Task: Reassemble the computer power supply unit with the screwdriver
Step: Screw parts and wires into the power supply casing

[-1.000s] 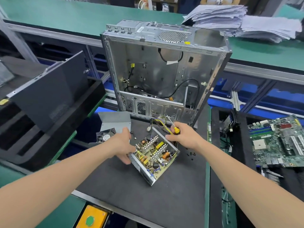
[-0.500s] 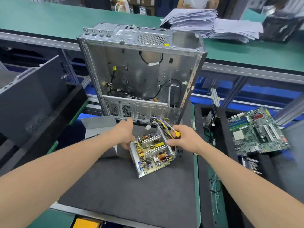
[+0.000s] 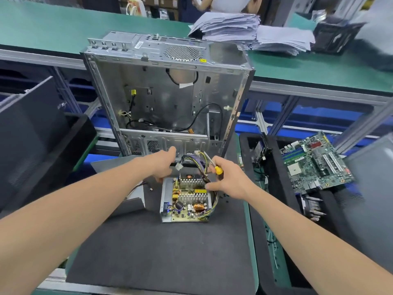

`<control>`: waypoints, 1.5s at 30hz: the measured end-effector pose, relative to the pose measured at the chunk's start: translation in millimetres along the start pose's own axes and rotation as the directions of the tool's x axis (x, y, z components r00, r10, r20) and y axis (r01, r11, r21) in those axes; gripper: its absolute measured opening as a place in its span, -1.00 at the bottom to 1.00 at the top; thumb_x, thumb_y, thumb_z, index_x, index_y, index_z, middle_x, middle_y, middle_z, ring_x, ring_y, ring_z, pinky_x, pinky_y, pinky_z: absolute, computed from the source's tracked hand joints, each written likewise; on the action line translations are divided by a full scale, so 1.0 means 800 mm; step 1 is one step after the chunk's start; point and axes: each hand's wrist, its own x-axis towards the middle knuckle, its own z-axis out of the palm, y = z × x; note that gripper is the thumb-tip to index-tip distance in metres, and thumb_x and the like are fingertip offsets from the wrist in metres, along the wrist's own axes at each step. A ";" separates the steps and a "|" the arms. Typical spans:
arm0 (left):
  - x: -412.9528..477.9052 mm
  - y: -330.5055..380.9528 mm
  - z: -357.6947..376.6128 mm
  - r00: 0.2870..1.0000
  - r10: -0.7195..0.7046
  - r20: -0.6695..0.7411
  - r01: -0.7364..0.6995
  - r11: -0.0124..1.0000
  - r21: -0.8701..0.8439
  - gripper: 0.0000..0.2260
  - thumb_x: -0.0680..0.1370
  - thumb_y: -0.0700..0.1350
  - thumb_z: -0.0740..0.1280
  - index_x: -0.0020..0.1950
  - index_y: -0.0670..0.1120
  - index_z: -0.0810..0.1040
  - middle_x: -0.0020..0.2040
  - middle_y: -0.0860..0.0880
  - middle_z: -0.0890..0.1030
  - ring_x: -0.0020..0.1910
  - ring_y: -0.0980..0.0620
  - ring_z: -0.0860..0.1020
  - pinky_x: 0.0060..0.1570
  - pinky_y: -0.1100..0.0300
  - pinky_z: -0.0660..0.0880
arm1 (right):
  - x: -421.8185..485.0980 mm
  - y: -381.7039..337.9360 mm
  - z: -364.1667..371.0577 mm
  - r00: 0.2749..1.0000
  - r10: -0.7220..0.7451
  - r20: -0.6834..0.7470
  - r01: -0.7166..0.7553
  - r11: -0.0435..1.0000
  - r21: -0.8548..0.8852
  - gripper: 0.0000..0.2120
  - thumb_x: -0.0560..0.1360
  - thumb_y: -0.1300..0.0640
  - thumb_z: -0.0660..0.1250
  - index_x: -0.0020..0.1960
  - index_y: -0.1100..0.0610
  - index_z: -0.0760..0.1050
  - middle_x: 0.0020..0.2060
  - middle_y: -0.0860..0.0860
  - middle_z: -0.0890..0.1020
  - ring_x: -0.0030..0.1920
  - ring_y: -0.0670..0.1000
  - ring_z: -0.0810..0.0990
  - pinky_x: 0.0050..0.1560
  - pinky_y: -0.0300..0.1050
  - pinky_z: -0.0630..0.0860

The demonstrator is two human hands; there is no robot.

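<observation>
The open power supply unit [image 3: 185, 202] lies on the black mat [image 3: 159, 254], its circuit board, heat sinks and copper coil facing up. Its bundle of yellow and black cables [image 3: 196, 161] rises from the far right corner. My left hand [image 3: 161, 165] grips the unit's far left corner, next to a white connector. My right hand [image 3: 228, 180] holds the yellow-handled screwdriver [image 3: 218, 170], shaft pointing up and left, while its lower fingers touch the unit's right wall. The grey metal cover [image 3: 133, 200] lies just left of the unit, partly under my left forearm.
An empty computer case [image 3: 170, 96] stands upright right behind the unit. A black tray [image 3: 274, 167] on the right holds a motherboard [image 3: 314, 162]. A dark side panel [image 3: 32, 135] leans at the left. Small screws [image 3: 225, 195] lie on the mat by my right hand. Paper stacks [image 3: 251, 33] sit on the far bench.
The power supply unit has turned from a diagonal to square with me. My left hand slid from its left side to the far left corner. My right hand kept hold of the screwdriver.
</observation>
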 end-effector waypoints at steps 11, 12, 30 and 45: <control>-0.005 0.000 0.031 0.890 0.350 -0.291 -0.339 0.937 0.090 -0.44 0.65 -0.05 0.30 0.52 0.42 0.17 0.19 0.03 0.32 0.12 -0.01 0.31 0.18 -0.02 0.28 | 0.002 -0.013 0.001 0.999 0.034 0.040 -0.027 0.987 -0.159 -0.56 0.45 0.13 0.59 -0.14 -0.10 0.29 -0.25 0.01 0.58 -0.38 -0.09 0.43 -0.38 -0.21 0.36; -0.004 0.006 0.032 0.891 0.379 -0.249 -0.350 0.924 0.153 -0.39 0.67 -0.08 0.27 0.53 0.47 0.11 0.24 0.02 0.29 0.15 -0.01 0.28 0.19 -0.03 0.25 | 0.000 -0.015 0.001 0.999 0.038 0.035 -0.032 0.985 -0.168 -0.57 0.46 0.11 0.59 -0.13 -0.09 0.29 -0.24 0.05 0.60 -0.36 -0.06 0.45 -0.36 -0.18 0.38; -0.053 0.025 0.030 0.666 0.275 -0.693 -0.571 0.786 -0.238 -0.75 0.56 -0.10 0.50 0.23 -0.02 0.65 -0.03 0.14 0.68 -0.05 0.20 0.63 -0.03 0.40 0.52 | -0.029 -0.018 -0.002 0.994 -0.075 -0.079 0.052 0.963 -0.263 -0.84 0.47 0.12 0.47 -0.15 0.06 0.48 -0.16 0.01 0.55 -0.13 -0.02 0.50 -0.04 -0.03 0.45; -0.110 0.036 0.098 0.780 0.033 -0.625 -0.286 0.907 -0.309 -0.95 0.57 -0.13 0.49 -0.05 0.00 0.66 -0.16 0.20 0.62 -0.13 0.28 0.57 -0.15 0.46 0.41 | -0.048 -0.011 -0.034 0.983 -0.182 0.038 0.167 0.956 0.241 -0.81 0.50 0.31 0.51 0.03 0.14 0.56 -0.17 0.04 0.75 -0.23 0.06 0.73 -0.10 0.04 0.66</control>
